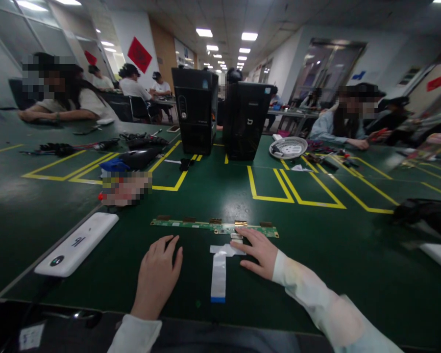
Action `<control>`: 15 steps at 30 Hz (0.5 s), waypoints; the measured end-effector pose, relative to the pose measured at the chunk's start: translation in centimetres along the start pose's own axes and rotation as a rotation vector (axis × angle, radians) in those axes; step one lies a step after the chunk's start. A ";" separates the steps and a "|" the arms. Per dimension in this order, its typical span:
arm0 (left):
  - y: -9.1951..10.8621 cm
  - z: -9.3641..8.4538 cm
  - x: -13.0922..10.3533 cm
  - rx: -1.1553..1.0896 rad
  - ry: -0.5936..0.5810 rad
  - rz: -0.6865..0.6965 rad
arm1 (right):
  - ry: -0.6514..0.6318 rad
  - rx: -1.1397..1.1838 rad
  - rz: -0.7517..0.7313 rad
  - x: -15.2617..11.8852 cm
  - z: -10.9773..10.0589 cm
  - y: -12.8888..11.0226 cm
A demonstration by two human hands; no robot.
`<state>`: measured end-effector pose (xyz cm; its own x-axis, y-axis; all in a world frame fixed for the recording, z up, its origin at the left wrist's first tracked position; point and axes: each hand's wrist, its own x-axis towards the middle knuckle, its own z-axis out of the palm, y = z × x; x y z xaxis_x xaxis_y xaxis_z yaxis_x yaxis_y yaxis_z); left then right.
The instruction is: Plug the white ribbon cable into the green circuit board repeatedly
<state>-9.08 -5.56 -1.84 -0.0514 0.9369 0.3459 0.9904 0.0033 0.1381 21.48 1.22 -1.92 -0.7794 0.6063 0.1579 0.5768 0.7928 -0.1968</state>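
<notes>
A long, narrow green circuit board (202, 226) lies across the table in front of me, with several copper-coloured tabs along its far edge. From its near side a white flat ribbon cable (219, 277) runs toward me, ending in a blue tip. My right hand (259, 250) rests over the board's right part and the cable's upper end, fingers spread, the fingertips touching near the connector. On the left, my left hand (160, 269) lies on the table short of the board, fingers loosely extended and holding nothing.
A white power bank (77, 245) lies to the left. Two black computer towers (194, 110) stand at the back, beside a white round basket (288, 147). Black cables (59, 148) and yellow tape outlines mark the green table. People sit at the far sides.
</notes>
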 end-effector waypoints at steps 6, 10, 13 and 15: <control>0.4 -0.3 0.8 0.040 -0.034 -0.009 | -0.019 0.008 0.026 -0.5 0.0 0.1; 0.4 -0.5 0.8 0.045 -0.044 0.002 | 0.034 -0.015 0.055 -2.8 0.0 0.5; 0.4 -0.5 0.8 0.037 -0.049 0.001 | 0.089 -0.068 0.122 -6.1 -0.2 1.1; 0.3 -0.4 0.8 0.031 -0.048 0.001 | 0.128 -0.111 0.191 -9.0 -0.3 1.5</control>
<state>-8.86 -4.92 -1.17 -0.0451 0.9526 0.3009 0.9940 0.0128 0.1085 29.43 -3.00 -3.32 -0.6202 0.7433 0.2509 0.7397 0.6606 -0.1285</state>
